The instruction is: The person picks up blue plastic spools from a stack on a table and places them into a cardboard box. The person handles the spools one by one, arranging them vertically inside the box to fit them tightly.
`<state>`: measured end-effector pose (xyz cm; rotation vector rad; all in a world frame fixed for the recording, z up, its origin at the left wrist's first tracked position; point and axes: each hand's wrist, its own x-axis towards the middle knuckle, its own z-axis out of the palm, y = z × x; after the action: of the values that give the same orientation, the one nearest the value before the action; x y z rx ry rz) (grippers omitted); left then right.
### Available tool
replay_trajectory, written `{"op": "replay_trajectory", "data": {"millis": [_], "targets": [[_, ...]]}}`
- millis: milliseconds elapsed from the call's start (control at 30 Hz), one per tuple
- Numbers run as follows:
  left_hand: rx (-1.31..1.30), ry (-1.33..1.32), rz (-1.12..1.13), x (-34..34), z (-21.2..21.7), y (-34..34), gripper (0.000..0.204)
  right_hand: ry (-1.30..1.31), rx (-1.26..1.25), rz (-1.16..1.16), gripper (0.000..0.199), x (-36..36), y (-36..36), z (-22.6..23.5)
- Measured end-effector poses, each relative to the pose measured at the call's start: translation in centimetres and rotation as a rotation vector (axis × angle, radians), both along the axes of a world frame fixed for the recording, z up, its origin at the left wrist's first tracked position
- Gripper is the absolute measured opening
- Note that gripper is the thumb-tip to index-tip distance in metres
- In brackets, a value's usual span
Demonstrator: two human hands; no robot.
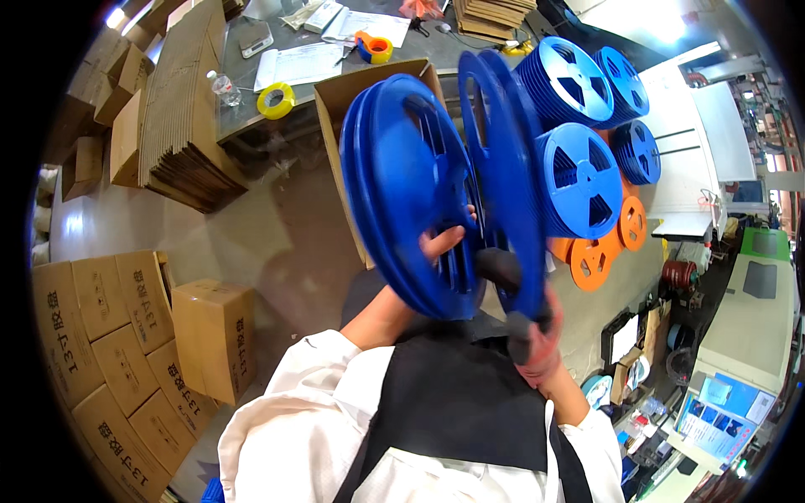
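Observation:
Large blue plastic reels with cut-out windows are held upright in front of me in two groups, their faces angled apart. My bare left hand reaches through the middle of the left group of blue reels, its fingers closed around them. A red and black glove covers my right hand, slightly blurred, which grips the lower edge of the right group of blue reels. The two groups nearly touch between my hands. Behind the left group stands an open cardboard box, its inside mostly hidden.
Stacked blue reels and orange reels stand at right. A metal table holds papers, tape rolls and a bottle. Folded cardboard leans at far left. Closed cartons are piled at lower left.

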<state>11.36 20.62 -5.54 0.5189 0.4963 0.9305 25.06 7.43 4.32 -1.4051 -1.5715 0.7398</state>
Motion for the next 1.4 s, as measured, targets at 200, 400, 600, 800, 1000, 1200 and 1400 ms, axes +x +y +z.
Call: {"op": "replay_trajectory", "data": {"millis": [200,400,600,800,1000,1200,1400], "targets": [[-0.275,-0.265,-0.064,-6.9,0.9,0.1,0.07,0.474,0.141,-0.644,0.066,4.0,1.3,3.6],[-0.27,-0.368,-0.048,-8.5,-0.4,-1.1,0.077,0.629,0.074,-0.779,0.066,8.5,-0.2,3.9],[-0.248,-0.691,-0.103,-8.8,-4.2,-1.1,0.081,1.011,0.149,-0.787,0.055,9.6,-0.5,2.7],[-0.261,-0.704,-0.095,-8.9,-4.4,-0.7,0.082,1.275,0.168,-0.623,0.047,10.9,-2.2,0.9],[-0.167,-0.699,0.063,-10.0,-2.7,0.3,0.085,1.302,0.17,-0.527,0.044,10.9,-1.7,1.0],[-0.088,-0.59,0.102,-9.7,-2.8,1.0,0.08,1.278,0.168,-0.591,0.046,10.2,-1.3,1.8],[-0.194,-0.145,0.08,-8.9,-0.5,1.3,0.071,1.169,0.089,-0.65,0.054,7.1,1.8,3.1]]}}
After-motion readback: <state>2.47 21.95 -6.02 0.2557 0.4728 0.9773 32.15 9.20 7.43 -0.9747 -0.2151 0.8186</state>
